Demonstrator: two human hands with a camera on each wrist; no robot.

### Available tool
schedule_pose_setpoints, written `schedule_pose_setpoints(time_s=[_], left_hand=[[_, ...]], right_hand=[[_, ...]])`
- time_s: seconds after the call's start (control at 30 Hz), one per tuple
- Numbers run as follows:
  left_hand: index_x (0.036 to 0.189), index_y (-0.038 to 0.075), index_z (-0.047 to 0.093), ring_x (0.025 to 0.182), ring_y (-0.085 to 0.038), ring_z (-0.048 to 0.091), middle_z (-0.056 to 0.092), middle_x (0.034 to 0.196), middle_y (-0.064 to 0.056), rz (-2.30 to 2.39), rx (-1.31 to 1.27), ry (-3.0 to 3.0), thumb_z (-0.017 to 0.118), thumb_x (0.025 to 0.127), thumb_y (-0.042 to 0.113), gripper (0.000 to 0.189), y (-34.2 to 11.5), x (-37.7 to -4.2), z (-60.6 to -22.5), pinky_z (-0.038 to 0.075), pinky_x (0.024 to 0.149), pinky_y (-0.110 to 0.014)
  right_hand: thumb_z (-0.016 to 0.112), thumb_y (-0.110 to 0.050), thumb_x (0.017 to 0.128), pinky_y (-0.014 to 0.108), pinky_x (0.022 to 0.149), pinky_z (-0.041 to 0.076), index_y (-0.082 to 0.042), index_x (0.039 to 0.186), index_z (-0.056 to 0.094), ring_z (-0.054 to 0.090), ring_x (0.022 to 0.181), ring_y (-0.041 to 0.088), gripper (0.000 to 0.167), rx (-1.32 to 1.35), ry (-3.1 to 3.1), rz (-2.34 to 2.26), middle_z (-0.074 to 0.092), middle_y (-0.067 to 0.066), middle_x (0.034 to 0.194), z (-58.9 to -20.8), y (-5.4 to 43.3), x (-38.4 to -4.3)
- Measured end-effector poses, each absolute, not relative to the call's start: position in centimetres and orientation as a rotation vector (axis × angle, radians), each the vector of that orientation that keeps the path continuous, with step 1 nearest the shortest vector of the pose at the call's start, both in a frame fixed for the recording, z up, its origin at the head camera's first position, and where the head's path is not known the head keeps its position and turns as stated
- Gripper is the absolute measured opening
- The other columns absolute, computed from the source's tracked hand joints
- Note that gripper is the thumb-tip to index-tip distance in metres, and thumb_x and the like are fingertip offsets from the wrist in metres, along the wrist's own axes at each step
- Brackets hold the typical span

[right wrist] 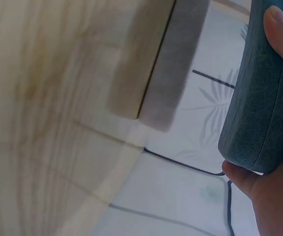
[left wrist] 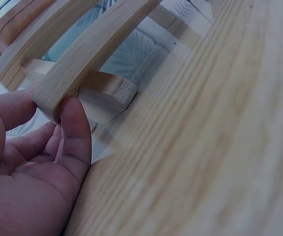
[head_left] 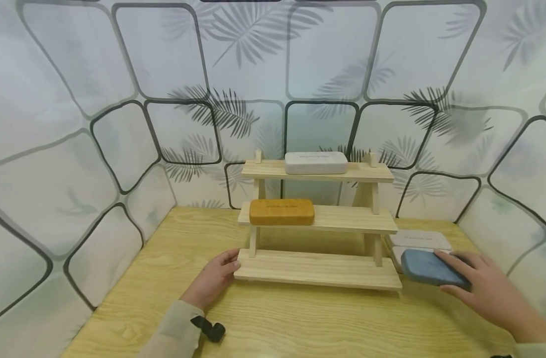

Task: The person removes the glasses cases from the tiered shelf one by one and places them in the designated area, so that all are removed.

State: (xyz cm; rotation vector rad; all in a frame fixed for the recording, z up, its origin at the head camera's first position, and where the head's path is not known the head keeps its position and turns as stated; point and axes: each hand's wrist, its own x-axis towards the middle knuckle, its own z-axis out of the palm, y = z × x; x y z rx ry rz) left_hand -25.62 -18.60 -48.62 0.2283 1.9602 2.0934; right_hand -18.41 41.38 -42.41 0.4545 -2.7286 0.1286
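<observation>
Currently, the right grip (head_left: 490, 287) clasps a blue case (head_left: 427, 268) (closed, contents hidden) while the left grip (head_left: 212, 281) pinches a shelf (head_left: 315, 271).

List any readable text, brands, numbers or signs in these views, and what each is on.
No text is legible.
White case, top of the wooden stand: one line of lettering, too small and blurred.
Orange case, middle shelf: one line, same.
Pale case right of the stand: faint line, unreadable.
Blue case in right hand: no lettering visible.
</observation>
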Motion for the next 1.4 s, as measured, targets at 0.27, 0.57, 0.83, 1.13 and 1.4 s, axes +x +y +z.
schedule_pose_setpoints(time_s=[0.27,0.57,0.83,1.13,1.4], left_hand=[[0.155,-0.006,0.029,0.129,-0.027,0.049,0.045,0.147,-0.023,2.075,0.239,1.97,0.052,0.107,0.015,0.058,-18.5,-25.7,-48.6,0.044,0.104,-0.035],[0.155,-0.006,0.027,0.123,-0.022,0.053,0.045,0.144,-0.023,2.088,0.24,1.932,0.052,0.107,0.015,0.058,-18.6,-25.7,-48.7,0.046,0.099,-0.03],[0.155,-0.006,0.028,0.122,-0.021,0.054,0.045,0.144,-0.022,2.085,0.241,1.93,0.052,0.107,0.015,0.058,-18.7,-25.7,-48.7,0.048,0.098,-0.03],[0.156,-0.006,0.027,0.121,-0.02,0.053,0.044,0.145,-0.022,2.086,0.241,1.921,0.052,0.108,0.016,0.058,-18.6,-25.6,-48.4,0.046,0.098,-0.029],[0.156,-0.006,0.026,0.122,-0.02,0.052,0.044,0.145,-0.022,2.098,0.249,1.909,0.051,0.108,0.015,0.058,-18.7,-25.6,-48.4,0.046,0.098,-0.029]], right_hand=[[0.084,-0.052,0.076,0.062,0.081,0.045,-0.016,0.145,0.057,0.055,0.106,0.046,0.082,0.485,-2.828,0.126,0.058,0.021,0.123,-44.3,43.4,-18.5],[0.082,-0.059,0.072,0.063,0.081,0.046,-0.009,0.14,0.059,0.056,0.107,0.049,0.088,0.416,-3.001,0.183,0.058,0.024,0.124,-45.0,44.1,-19.1],[0.084,-0.056,0.072,0.061,0.082,0.047,-0.01,0.138,0.062,0.057,0.107,0.047,0.083,0.471,-2.993,0.23,0.059,0.021,0.124,-45.2,43.8,-19.6],[0.083,-0.055,0.074,0.062,0.084,0.046,-0.011,0.139,0.061,0.054,0.111,0.048,0.082,0.481,-3.015,0.266,0.057,0.02,0.128,-45.2,43.6,-20.5],[0.083,-0.056,0.074,0.062,0.083,0.046,-0.011,0.141,0.059,0.053,0.111,0.048,0.085,0.458,-3.044,0.283,0.055,0.02,0.129,-45.1,43.5,-21.1]])
